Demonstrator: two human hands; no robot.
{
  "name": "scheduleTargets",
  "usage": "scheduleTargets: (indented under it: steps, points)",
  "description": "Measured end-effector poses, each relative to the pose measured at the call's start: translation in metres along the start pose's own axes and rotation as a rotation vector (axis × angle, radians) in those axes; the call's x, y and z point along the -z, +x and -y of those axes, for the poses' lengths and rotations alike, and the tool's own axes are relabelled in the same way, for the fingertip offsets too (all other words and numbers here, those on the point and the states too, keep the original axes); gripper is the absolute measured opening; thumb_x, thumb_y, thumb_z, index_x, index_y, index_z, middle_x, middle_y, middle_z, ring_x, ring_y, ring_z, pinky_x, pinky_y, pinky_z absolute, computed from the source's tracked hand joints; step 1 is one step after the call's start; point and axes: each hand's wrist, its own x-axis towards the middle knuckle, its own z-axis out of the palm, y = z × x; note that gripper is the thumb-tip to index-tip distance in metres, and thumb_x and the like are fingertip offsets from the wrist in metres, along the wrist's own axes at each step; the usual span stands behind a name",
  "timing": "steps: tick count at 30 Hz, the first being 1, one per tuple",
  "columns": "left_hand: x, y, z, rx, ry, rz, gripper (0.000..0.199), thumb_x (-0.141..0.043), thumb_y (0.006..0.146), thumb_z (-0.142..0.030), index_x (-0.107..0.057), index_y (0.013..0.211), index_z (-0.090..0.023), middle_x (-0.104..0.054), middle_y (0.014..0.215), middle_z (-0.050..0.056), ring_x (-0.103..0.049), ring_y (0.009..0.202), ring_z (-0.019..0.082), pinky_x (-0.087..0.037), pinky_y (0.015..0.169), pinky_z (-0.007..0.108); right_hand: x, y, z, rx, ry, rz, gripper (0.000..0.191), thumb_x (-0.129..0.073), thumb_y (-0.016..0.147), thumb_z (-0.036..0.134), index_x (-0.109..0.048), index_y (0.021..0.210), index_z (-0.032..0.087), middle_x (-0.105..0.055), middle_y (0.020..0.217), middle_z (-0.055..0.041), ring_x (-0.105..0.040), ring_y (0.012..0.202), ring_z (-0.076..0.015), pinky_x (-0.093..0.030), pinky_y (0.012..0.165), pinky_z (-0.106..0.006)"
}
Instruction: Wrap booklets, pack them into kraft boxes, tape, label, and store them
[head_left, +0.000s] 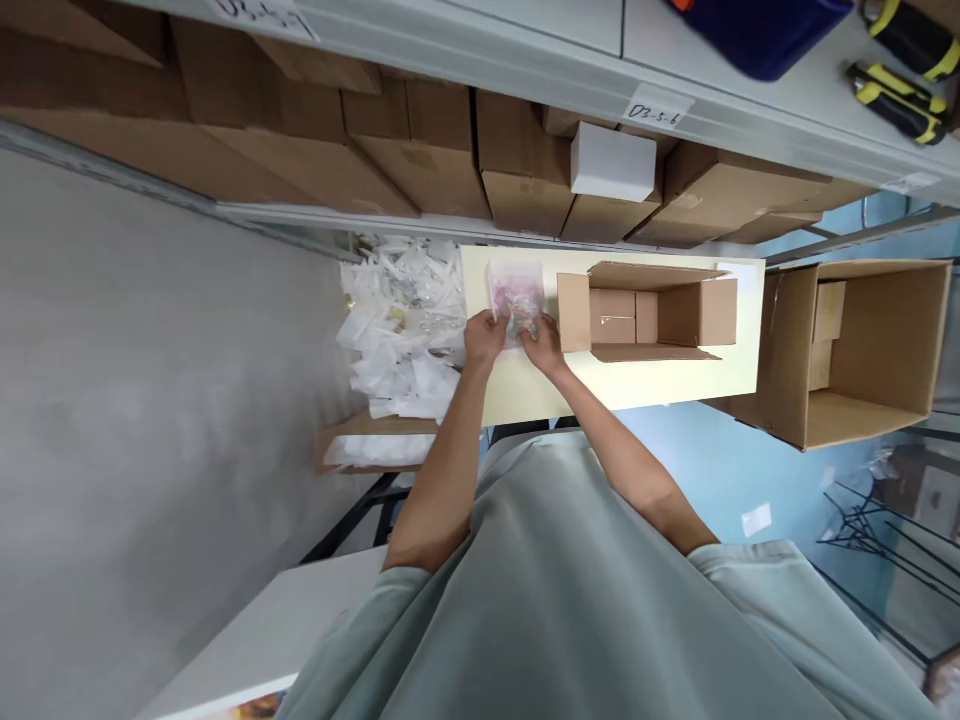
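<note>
Fingers of two hands hold one packet beside one carton

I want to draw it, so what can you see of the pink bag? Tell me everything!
The bag is small and oblong, see-through like plastic, pinkish with a paler top. Something greenish shows low in it, too blurred to name. The left hand and right hand hold its lower part from either side. It is over the left end of the yellow table, between the white heap and the open box. I can't tell whether it lies flat or is lifted a bit.
</note>
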Motion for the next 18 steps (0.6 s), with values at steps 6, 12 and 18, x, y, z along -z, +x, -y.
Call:
scheduleTargets:
  steps: [6,12,18]
  points:
    - [0.067,-0.072,-0.001,-0.169,-0.402,0.063,0.051,-0.074,0.086,-0.072,-0.068,0.101,-0.024,-0.076,0.095,0.007,-0.074,0.095,0.026,-0.062,0.085,0.038,0.03,-0.068,0.015,0.247,0.267,0.039,0.026,-0.064,0.104,0.028,-0.066,0.13,0.022,-0.062,0.161,-0.0155,-0.06,0.151,-0.0251,-0.054,0.123,-0.043]
    - [0.111,-0.164,-0.049,-0.254,-0.551,0.251,0.053,-0.08,0.091,-0.069,-0.077,0.122,-0.026,-0.082,0.125,0.012,-0.076,0.125,0.034,-0.066,0.103,0.047,0.121,-0.167,0.033,0.481,0.428,-0.141,0.028,-0.084,0.095,0.049,-0.065,0.099,0.029,-0.061,0.16,-0.0098,-0.056,0.156,-0.0307,-0.055,0.12,-0.049]
    - [0.03,-0.196,-0.119,-0.322,-0.603,0.418,0.062,-0.082,0.09,-0.07,-0.076,0.133,-0.026,-0.083,0.127,0.012,-0.076,0.129,0.035,-0.066,0.107,0.049,0.2,-0.175,0.008,0.36,0.575,-0.393,0.037,-0.082,0.093,0.06,-0.061,0.101,0.03,-0.076,0.113,-0.0028,-0.075,0.105,-0.025,-0.063,0.095,-0.041]
